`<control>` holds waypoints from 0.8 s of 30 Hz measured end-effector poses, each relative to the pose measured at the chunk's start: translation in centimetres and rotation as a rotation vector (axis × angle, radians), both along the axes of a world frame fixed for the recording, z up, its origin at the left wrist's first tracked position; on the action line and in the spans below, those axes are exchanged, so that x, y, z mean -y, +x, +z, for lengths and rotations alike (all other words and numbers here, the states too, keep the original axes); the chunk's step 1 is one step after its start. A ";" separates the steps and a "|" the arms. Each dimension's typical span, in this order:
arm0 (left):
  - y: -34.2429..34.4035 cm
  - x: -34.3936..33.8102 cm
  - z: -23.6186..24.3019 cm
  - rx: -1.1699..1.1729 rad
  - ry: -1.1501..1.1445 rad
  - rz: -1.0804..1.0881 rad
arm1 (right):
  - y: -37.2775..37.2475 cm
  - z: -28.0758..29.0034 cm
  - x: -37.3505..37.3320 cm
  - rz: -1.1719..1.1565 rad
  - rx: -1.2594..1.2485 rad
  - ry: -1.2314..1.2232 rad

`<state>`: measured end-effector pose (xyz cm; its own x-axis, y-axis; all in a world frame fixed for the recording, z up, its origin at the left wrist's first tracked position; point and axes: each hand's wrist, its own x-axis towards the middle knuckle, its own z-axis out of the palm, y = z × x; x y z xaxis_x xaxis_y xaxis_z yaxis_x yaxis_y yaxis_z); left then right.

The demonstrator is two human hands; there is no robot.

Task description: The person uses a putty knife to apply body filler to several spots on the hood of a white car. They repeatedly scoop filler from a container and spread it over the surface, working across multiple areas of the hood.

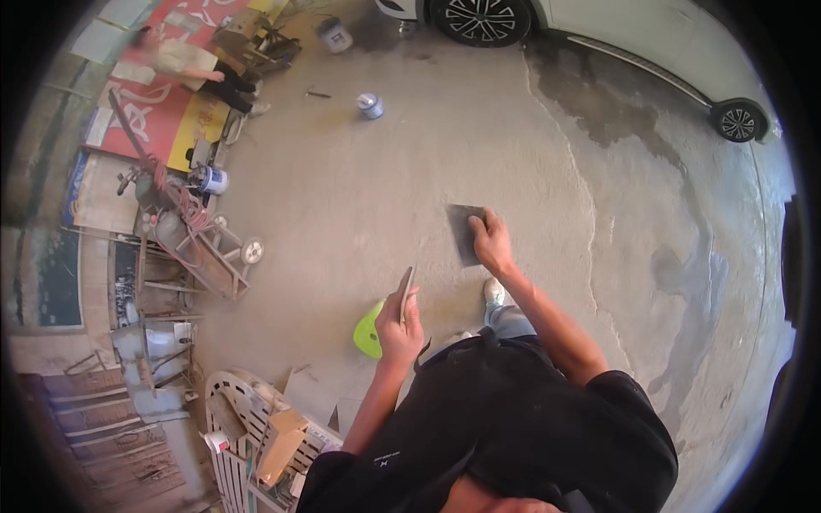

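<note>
My right hand (493, 244) grips the edge of a dark grey rectangular plate (462, 238), thin and flat, its thumb on the face turned up to me. Closed round a second thin flat piece (406, 286) is my left hand (399, 333); this piece stands nearly edge-on, so its face and kind cannot be made out. The two hands are apart, in front of my body above the concrete floor (325, 188). Just left of my left hand, and partly hidden by it, a lime-green rounded object (368, 332) shows on the floor.
A white car (641, 34) stands at the far right. Buckets (369, 106) and a small tool (318, 93) lie ahead. At left are a wheeled cart (201, 256) with hose and a seated person (188, 64). A slatted bench (231, 436) holding cardboard stands near left.
</note>
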<state>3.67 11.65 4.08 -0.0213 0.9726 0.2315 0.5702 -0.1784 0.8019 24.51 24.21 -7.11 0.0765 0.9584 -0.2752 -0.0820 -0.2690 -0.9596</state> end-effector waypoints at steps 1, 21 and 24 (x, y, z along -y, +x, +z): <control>1.4 -1.6 0.3 -0.138 0.019 -0.011 | 0.5 2.2 -1.4 -0.046 -0.222 -0.017; 4.9 -15.9 2.3 -0.472 0.268 -0.067 | 1.9 4.4 -13.5 -0.028 -0.171 -0.114; 5.7 -16.5 1.5 -0.415 0.185 -0.123 | 0.5 7.0 -18.2 -0.036 -0.427 -0.193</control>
